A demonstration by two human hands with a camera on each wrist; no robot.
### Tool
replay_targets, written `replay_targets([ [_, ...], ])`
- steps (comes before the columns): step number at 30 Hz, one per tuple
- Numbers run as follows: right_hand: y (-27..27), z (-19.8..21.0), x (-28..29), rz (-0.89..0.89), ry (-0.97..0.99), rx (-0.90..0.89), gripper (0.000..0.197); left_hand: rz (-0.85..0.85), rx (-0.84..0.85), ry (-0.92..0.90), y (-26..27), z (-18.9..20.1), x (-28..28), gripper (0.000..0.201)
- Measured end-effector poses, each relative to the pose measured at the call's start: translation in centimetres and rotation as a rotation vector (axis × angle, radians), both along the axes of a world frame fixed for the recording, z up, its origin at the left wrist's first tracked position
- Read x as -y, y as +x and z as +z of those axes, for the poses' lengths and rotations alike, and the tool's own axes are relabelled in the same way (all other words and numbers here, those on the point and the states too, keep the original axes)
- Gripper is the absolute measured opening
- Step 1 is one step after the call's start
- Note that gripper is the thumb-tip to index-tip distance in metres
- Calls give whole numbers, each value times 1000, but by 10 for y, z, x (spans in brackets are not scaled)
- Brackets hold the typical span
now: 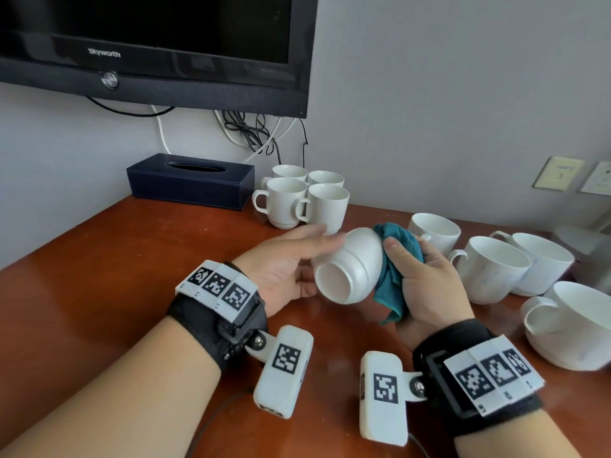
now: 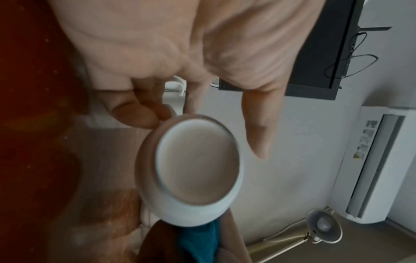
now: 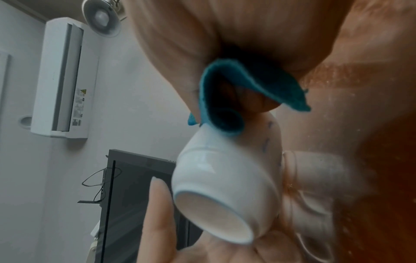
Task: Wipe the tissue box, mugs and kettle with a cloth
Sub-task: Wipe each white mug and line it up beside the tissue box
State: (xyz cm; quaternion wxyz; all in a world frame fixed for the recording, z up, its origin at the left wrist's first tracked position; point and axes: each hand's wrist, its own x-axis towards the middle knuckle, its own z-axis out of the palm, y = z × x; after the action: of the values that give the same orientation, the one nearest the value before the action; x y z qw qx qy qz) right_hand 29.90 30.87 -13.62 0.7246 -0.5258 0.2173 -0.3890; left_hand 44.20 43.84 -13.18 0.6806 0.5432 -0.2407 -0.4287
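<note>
The small white ceramic mug (image 1: pixel 348 266) is being gripped by the left hand (image 1: pixel 284 269), thumb extended; the crumpled teal cloth (image 1: pixel 396 269), pinched in the right hand (image 1: pixel 426 285), is best being pressed firmly beside its thumb.

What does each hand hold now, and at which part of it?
The left hand holds a white mug tipped on its side, fingers at its lower body near the base. The right hand holds a bunched teal cloth against the mug's side.

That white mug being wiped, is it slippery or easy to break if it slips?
Probably both. The white mug looks glazed and glossy, so likely slick. It is held tilted above the hard wooden table; a drop could well chip it. Its rounded body might roll if laid sideways.
</note>
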Motion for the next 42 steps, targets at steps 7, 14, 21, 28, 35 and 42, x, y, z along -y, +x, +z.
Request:
replay_targets([
  [7,-4,2,1,25,33,-62,17,-254,228,-12,3,2,-3,81],
  [14,-6,4,0,94,94,-38,17,-254,473,40,10,-1,-2,115],
  [21,-6,5,-2,83,-48,-17,20,-176,590,15,10,0,-1,98],
  [28,-4,3,-5,175,-155,80,30,16,503,2,12,-6,6,87],
  [35,-2,5,-10,330,-177,169,38,57,499,22,11,-6,5,87],
  [42,-3,3,4,151,-85,170,41,-73,490,-55,-2,5,-3,84],
])
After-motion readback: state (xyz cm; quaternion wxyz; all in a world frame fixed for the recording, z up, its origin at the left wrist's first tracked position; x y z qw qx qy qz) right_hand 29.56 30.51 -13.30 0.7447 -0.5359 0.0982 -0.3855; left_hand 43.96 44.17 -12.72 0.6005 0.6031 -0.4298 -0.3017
